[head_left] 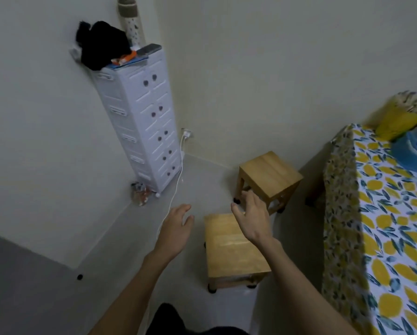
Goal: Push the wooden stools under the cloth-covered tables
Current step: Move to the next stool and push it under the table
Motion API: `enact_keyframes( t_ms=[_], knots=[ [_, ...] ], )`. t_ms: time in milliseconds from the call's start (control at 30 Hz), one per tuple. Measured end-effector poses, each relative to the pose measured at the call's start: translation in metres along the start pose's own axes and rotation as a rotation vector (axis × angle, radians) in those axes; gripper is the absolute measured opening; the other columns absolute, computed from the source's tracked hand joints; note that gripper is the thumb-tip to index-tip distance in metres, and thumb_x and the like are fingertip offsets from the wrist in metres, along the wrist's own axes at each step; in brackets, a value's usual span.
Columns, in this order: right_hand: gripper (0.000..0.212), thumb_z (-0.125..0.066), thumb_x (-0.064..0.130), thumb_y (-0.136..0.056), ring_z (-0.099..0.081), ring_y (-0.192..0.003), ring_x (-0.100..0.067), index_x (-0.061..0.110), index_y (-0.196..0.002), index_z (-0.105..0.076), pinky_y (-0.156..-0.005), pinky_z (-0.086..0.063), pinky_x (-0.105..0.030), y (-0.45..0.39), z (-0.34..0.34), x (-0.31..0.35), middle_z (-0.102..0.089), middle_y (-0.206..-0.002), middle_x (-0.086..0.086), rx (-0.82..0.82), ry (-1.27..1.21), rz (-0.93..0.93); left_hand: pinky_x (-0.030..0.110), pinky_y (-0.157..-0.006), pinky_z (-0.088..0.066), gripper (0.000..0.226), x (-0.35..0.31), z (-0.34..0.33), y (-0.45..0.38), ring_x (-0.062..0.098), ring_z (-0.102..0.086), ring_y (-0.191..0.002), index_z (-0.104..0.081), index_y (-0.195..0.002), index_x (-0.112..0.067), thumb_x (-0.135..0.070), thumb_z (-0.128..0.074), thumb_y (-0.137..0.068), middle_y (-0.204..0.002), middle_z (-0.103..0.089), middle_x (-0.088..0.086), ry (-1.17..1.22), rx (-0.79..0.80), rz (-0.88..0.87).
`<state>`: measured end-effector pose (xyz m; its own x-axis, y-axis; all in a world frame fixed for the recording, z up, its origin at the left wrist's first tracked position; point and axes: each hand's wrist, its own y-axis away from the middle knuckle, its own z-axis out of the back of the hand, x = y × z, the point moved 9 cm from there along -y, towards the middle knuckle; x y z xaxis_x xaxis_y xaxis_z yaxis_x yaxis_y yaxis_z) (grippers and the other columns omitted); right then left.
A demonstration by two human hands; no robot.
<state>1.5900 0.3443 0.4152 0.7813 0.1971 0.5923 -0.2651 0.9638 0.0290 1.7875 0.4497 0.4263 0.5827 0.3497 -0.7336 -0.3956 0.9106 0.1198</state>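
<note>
Both hands' fingers spread, empty — left hand (176,228), right hand (251,213) over near stool (231,252), beside table (343,213) edge

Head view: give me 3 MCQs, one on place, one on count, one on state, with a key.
1. Where is the table relative to the stools?
A. right
B. left
C. behind the drawers

2. How many stools are in view?
A. one
B. two
C. three

3. What are the hands doing?
A. both gripping a stool
B. both open, holding nothing
C. lifting the cloth

Key:
1 A: the lemon-print cloth hangs at the right edge.
2 B: a near stool and a far stool stand on the floor.
3 B: the left hand and right hand have spread fingers and no grip.
</note>
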Motion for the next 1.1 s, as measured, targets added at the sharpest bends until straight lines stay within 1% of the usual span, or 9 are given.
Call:
enact_keyframes(
  t_ms=[167, 267, 367, 433, 533, 667, 867, 1033, 1100],
  knots=[
    [0.059, -0.04, 0.051, -0.095, -0.037, -0.136, -0.025, 0.015, -0.141, -0.04, -0.11, -0.035, -0.046, -0.093, -0.02, 0.004, -0.043, -0.148, -0.008, -0.08, -0.029, -0.128, 0.016, -0.105, -0.02, 0.038, -0.008, -0.002, -0.129, 0.019, -0.04, -0.133, -0.05, -0.133, -0.008, -0.016, -0.05, -0.096, -0.142, -0.046, 0.008, 0.011, 0.134, -0.136],
    [0.053, -0.033, 0.051, -0.098, -0.045, -0.126, -0.027, 0.015, -0.135, -0.044, -0.104, -0.039, -0.048, -0.141, -0.031, 0.008, -0.05, -0.139, -0.009, -0.144, -0.088, -0.244, 0.014, -0.105, -0.016, 0.039, -0.011, 0.003, -0.202, 0.016, -0.035, -0.136, -0.049, -0.135, -0.01, -0.017, -0.049, -0.096, -0.145, -0.041, 0.005, -0.005, 0.221, -0.209],
    [0.045, -0.032, 0.047, -0.101, -0.048, -0.118, -0.026, 0.016, -0.129, -0.047, -0.101, -0.039, -0.043, -0.179, -0.032, 0.022, -0.053, -0.131, -0.008, -0.219, -0.113, -0.316, 0.015, -0.107, -0.016, 0.039, -0.014, 0.005, -0.266, 0.017, -0.035, -0.137, -0.049, -0.135, -0.012, -0.018, -0.049, -0.096, -0.147, -0.04, 0.006, -0.067, 0.317, -0.301],
    [0.046, -0.033, 0.045, -0.102, -0.045, -0.123, -0.027, 0.014, -0.133, -0.047, -0.105, -0.036, -0.041, -0.202, -0.028, 0.028, -0.052, -0.135, -0.009, -0.26, -0.096, -0.352, 0.016, -0.108, -0.016, 0.04, -0.019, 0.001, -0.308, 0.018, -0.034, -0.137, -0.047, -0.136, -0.012, -0.016, -0.047, -0.097, -0.147, -0.04, 0.006, -0.104, 0.378, -0.344],
    [0.057, -0.031, 0.051, -0.1, -0.033, -0.139, -0.026, 0.014, -0.143, -0.039, -0.115, -0.027, -0.044, -0.233, -0.03, 0.019, -0.039, -0.151, -0.009, -0.262, -0.083, -0.456, 0.017, -0.108, -0.016, 0.04, -0.033, -0.012, -0.36, 0.017, -0.034, -0.137, -0.046, -0.137, -0.012, -0.017, -0.047, -0.097, -0.147, -0.041, 0.005, -0.127, 0.464, -0.398],
    [0.058, -0.024, 0.052, -0.101, -0.03, -0.141, -0.026, 0.017, -0.145, -0.037, -0.116, -0.026, -0.047, -0.28, -0.027, -0.007, -0.036, -0.154, -0.008, -0.337, -0.13, -0.594, 0.026, -0.113, -0.02, 0.042, -0.061, -0.045, -0.431, 0.02, -0.032, -0.139, -0.044, -0.138, -0.013, -0.018, -0.048, -0.096, -0.148, -0.041, 0.006, -0.166, 0.574, -0.491],
    [0.059, -0.026, 0.054, -0.1, -0.031, -0.14, -0.025, 0.018, -0.145, -0.036, -0.115, -0.027, -0.048, -0.348, -0.02, -0.053, -0.037, -0.152, -0.007, -0.425, -0.174, -0.769, 0.02, -0.112, -0.012, 0.046, -0.115, -0.108, -0.519, 0.015, -0.021, -0.144, -0.038, -0.142, -0.015, -0.026, -0.046, -0.098, -0.153, -0.032, 0.002, -0.215, 0.742, -0.633],
    [0.06, -0.03, 0.054, -0.099, -0.029, -0.141, -0.024, 0.018, -0.146, -0.034, -0.116, -0.027, -0.048, -0.386, -0.02, -0.078, -0.036, -0.153, -0.006, -0.436, -0.209, -0.883, 0.036, -0.119, -0.014, 0.05, -0.142, -0.154, -0.571, 0.021, -0.017, -0.146, -0.037, -0.144, -0.014, -0.03, -0.047, -0.097, -0.154, -0.029, 0.004, -0.286, 0.881, -0.704],
    [0.061, -0.031, 0.055, -0.098, -0.027, -0.142, -0.025, 0.019, -0.147, -0.032, -0.115, -0.027, -0.049, -0.395, -0.021, -0.09, -0.035, -0.154, -0.006, -0.44, -0.217, -0.943, 0.037, -0.12, -0.014, 0.051, -0.15, -0.172, -0.589, 0.021, -0.015, -0.146, -0.037, -0.144, -0.014, -0.03, -0.047, -0.097, -0.155, -0.027, 0.004, -0.314, 0.93, -0.724]
  ],
)
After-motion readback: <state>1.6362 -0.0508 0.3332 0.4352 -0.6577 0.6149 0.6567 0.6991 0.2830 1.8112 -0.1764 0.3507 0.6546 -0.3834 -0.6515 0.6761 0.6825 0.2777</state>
